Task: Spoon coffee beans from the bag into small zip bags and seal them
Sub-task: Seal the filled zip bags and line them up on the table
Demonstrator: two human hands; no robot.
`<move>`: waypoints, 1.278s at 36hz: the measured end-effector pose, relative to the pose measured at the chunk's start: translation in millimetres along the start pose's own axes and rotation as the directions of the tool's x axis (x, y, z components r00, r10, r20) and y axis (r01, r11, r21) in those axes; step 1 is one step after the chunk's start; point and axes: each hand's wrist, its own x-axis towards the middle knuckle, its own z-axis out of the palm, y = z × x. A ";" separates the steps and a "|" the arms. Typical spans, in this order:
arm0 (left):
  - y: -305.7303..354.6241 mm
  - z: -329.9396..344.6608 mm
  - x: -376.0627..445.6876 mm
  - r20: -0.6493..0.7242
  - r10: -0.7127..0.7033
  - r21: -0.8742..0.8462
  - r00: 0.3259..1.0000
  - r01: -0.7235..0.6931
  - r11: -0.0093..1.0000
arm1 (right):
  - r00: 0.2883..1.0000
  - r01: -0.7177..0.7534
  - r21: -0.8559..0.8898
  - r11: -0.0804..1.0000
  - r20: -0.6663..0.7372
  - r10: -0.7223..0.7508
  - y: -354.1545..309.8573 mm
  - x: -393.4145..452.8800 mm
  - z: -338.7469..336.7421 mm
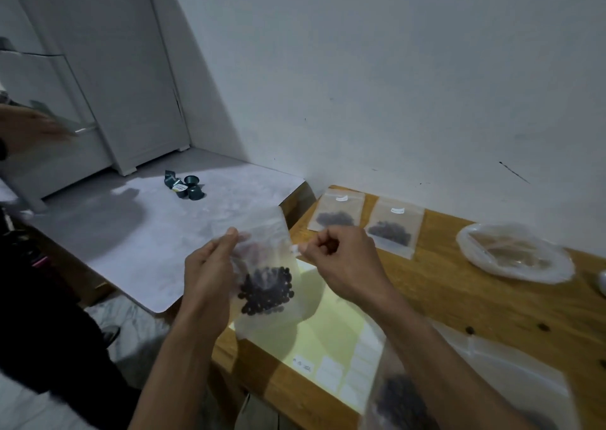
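A small clear zip bag (262,311) with dark coffee beans (267,290) in its bottom hangs in the air over the table's left edge. My left hand (210,272) pinches its upper left side between thumb and fingers. My right hand (341,259) has its fingers curled and pinches a small white piece at the bag's upper right edge. Two filled, labelled zip bags (337,211) (395,229) lie flat at the back of the wooden table (459,298). The big clear bag of beans (403,403) lies at the lower right, partly behind my right forearm.
A yellow sheet of white labels (331,344) lies under my hands. A clear packet of empty bags (515,252) sits at the right. Loose beans (470,330) dot the wood. Dark capsules (185,187) stand on the grey board to the left. Another person's hand (29,127) shows at the far left.
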 end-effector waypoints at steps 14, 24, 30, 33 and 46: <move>-5.5 49.1 -23.3 0.218 0.028 -0.035 0.976 -0.021 0.999 | 0.986 0.020 -0.123 0.992 -0.161 -0.040 -2.6 -7.4 -1.5; -11.0 58.9 -19.9 0.269 0.080 0.033 0.960 -0.093 0.995 | 0.957 -0.085 -0.042 0.996 -0.281 0.069 3.8 -11.7 -12.1; -8.0 77.0 9.2 0.274 0.107 0.003 0.956 -0.113 0.994 | 0.962 -0.254 0.310 0.916 -0.018 0.272 13.4 -5.3 -30.6; -6.5 89.4 30.1 0.326 0.088 0.038 0.941 -0.106 0.994 | 0.954 -0.278 0.372 0.886 -0.001 0.300 19.5 5.5 -34.6; -11.4 148.6 119.1 0.355 0.165 0.445 0.920 -0.322 0.835 | 0.837 -0.352 0.264 0.898 -0.341 0.428 49.7 116.7 -17.1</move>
